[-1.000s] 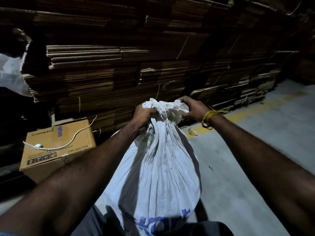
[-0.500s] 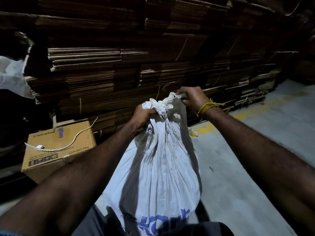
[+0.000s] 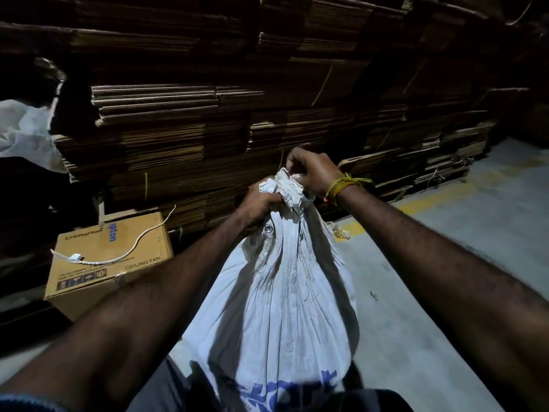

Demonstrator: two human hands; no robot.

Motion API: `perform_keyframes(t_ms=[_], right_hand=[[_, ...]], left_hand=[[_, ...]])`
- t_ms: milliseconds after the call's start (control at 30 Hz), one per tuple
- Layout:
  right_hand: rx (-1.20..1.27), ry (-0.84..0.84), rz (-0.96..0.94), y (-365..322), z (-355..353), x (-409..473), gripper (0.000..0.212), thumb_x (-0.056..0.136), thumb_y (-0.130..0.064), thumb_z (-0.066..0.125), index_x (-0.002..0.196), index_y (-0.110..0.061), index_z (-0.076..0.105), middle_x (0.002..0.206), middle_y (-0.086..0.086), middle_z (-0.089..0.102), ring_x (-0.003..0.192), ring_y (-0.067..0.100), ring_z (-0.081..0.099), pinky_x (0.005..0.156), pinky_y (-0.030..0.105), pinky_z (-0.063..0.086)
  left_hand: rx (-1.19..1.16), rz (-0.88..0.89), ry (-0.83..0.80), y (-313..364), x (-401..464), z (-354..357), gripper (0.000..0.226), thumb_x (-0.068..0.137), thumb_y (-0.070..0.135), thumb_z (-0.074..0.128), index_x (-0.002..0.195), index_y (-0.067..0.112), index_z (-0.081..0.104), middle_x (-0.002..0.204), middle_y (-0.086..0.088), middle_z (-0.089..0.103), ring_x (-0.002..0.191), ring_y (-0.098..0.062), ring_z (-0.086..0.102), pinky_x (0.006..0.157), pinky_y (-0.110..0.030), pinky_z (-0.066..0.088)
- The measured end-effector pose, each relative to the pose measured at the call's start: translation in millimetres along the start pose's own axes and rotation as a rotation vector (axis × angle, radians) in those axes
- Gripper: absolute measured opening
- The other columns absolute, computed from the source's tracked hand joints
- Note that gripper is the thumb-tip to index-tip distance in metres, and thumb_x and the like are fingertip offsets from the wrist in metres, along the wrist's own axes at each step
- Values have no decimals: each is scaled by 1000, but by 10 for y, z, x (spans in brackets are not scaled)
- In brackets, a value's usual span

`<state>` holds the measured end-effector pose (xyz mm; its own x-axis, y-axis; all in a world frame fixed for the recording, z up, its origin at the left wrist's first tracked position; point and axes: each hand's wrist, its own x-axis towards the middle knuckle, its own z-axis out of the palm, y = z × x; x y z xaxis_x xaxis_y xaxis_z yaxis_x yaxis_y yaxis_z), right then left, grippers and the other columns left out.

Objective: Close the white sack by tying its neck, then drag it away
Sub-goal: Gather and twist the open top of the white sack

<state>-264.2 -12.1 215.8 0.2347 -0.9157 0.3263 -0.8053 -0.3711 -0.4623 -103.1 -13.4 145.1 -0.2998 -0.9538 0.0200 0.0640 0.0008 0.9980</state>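
Note:
A full white woven sack (image 3: 279, 304) with blue print near its bottom stands on the floor between my arms. Its neck (image 3: 285, 188) is gathered into a crumpled bunch at the top. My left hand (image 3: 257, 205) grips the sack just below that bunch, on its left side. My right hand (image 3: 312, 171), with a yellow thread band on the wrist, is curled over the top of the bunch and pinches the fabric end. A small metal stud shows on the sack under my left hand.
A tall wall of flattened cardboard stacks (image 3: 225, 120) rises right behind the sack. A brown ceiling-fan carton (image 3: 110, 257) with a white strap on it sits at the left. Grey concrete floor (image 3: 430, 292) with a yellow line spreads to the right. White plastic (image 3: 23, 135) hangs far left.
My right hand has moved from the right side of the neck up and over its top, pulling the fabric end along. My left hand has kept its grip below the bunch.

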Motion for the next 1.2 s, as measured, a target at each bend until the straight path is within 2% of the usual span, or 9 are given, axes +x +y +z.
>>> perform_keyframes(t_ms=[67, 133, 367, 467, 600, 700, 800, 1067, 1200], right_hand=[[1, -30, -32, -11, 22, -9, 29, 76, -8, 73, 95, -24, 58, 89, -7, 69, 75, 7, 65, 63, 26, 57], [15, -56, -36, 2, 36, -1, 32, 78, -14, 74, 102, -28, 57, 94, -7, 68, 82, 7, 66, 71, 29, 59], [67, -78, 20, 73, 71, -9, 54, 80, -13, 72, 121, -39, 49, 117, 2, 63, 96, 23, 66, 82, 43, 58], [162, -28, 51, 111, 97, -33, 51, 82, -9, 68, 122, -37, 52, 115, 3, 63, 98, 20, 64, 84, 41, 57], [307, 77, 140, 191, 131, -67, 39, 87, -10, 59, 117, -34, 58, 116, -4, 62, 102, 15, 62, 89, 39, 55], [466, 176, 247, 269, 208, -112, 35, 86, -9, 56, 112, -31, 63, 113, -1, 64, 103, 17, 63, 91, 42, 55], [652, 293, 348, 358, 339, -202, 38, 83, -7, 53, 114, -29, 63, 107, 0, 67, 98, 16, 64, 92, 46, 54], [1025, 151, 401, 536, 793, -642, 85, 78, -11, 53, 152, -26, 13, 132, 8, 49, 105, 21, 55, 86, 29, 48], [729, -97, 266, 470, 1164, -858, 117, 69, -19, 71, 148, -34, -14, 160, 4, 11, 144, 20, 24, 115, 41, 30]], left_hand=[[-3, -14, -33, 13, -20, 23, 30, 78, -15, 58, 108, -10, 58, 86, -15, 66, 64, -11, 70, 56, -21, 54], [-23, -14, -41, 25, -30, 32, 34, 78, -15, 58, 112, -10, 58, 88, -14, 66, 67, -14, 68, 56, -22, 54], [-4, 11, -2, -5, 5, 44, 50, 75, -5, 66, 124, -5, 57, 114, -21, 67, 98, -29, 65, 90, -41, 54], [26, 25, 29, 14, -15, 83, 43, 81, -13, 59, 121, 2, 59, 103, -6, 69, 85, -10, 68, 71, -19, 56], [-46, 11, 109, 34, -23, 237, 30, 79, -13, 59, 97, 11, 64, 80, -2, 68, 65, -16, 64, 59, -27, 51], [-65, -8, 203, 41, 22, 316, 27, 79, -8, 64, 103, 6, 67, 87, -5, 69, 72, -16, 63, 65, -27, 51], [-77, -38, 269, 128, 24, 392, 26, 80, -11, 61, 101, 4, 66, 79, -3, 67, 57, -5, 64, 53, -16, 51], [-148, -231, 496, 159, 102, 496, 19, 64, -6, 63, 59, 12, 58, 56, 2, 55, 57, -19, 51, 57, -27, 42], [-231, -299, 607, 191, 119, 526, 26, 69, -7, 63, 57, 13, 54, 59, 2, 56, 38, -10, 44, 40, -12, 34]])
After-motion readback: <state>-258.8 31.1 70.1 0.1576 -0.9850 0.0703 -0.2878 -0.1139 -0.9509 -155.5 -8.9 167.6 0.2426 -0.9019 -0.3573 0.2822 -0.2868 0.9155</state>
